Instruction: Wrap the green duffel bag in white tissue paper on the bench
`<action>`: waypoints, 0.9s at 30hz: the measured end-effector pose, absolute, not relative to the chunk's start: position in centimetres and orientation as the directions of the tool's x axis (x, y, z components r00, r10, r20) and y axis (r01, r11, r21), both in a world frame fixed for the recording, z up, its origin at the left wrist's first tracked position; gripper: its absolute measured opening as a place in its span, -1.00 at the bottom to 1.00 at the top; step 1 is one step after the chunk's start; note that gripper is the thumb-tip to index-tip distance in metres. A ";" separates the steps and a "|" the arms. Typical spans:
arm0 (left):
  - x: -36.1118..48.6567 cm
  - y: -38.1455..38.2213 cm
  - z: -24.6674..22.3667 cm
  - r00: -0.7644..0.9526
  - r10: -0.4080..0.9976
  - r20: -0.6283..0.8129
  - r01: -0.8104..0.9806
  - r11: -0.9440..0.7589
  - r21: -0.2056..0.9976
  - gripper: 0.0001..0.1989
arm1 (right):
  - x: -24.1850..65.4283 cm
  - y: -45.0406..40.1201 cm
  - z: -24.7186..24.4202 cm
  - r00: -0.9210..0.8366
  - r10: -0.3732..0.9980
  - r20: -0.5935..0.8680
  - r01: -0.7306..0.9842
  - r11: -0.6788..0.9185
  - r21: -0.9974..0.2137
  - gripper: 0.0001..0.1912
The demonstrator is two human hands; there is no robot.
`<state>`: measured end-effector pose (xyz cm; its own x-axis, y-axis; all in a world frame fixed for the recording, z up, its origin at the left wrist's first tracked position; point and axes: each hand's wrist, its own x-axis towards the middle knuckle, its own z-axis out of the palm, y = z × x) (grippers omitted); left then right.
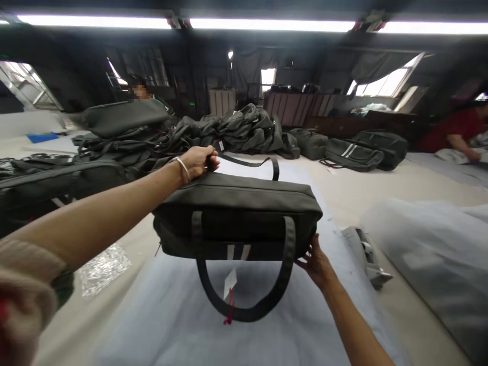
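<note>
Beyond the dark bag (244, 203), heaped bags (247, 132) on a pale surface (335, 178); beneath the bag, a bluish sheet (171, 325). Stretched crosswise along its length, between the two hands. At the bag's far left upper edge, the left grip (198, 160), closed round what looks like the rear handle (275, 170); hence mostly rightward and below from there. Nearer to the bag's right end: the right grip (316, 262), touching the low corner, firmness of closure impossible to tell; from this one, leftward and up.
</note>
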<state>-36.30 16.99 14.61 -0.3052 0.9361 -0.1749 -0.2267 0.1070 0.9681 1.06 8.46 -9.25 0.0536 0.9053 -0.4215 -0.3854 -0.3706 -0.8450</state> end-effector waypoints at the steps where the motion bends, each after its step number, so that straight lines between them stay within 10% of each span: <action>1: -35.4 17.9 14.3 -0.308 0.936 -0.172 -0.209 0.110 0.972 -0.72 | 1.7 9.1 -9.5 0.069 0.892 -0.447 -0.382 -0.390 -0.838 -0.27; 23: -31.8 27.7 4.6 -0.459 0.889 -0.006 0.033 0.024 0.999 -0.73 | 2.7 17.6 -15.2 0.171 0.868 -0.466 -0.147 -0.445 -0.883 -0.20; 27: -33.1 27.2 3.2 -0.308 0.930 0.200 0.435 -0.050 0.899 -0.92 | 3.9 17.1 -16.0 0.229 0.868 -0.441 0.095 -0.471 -0.877 -0.24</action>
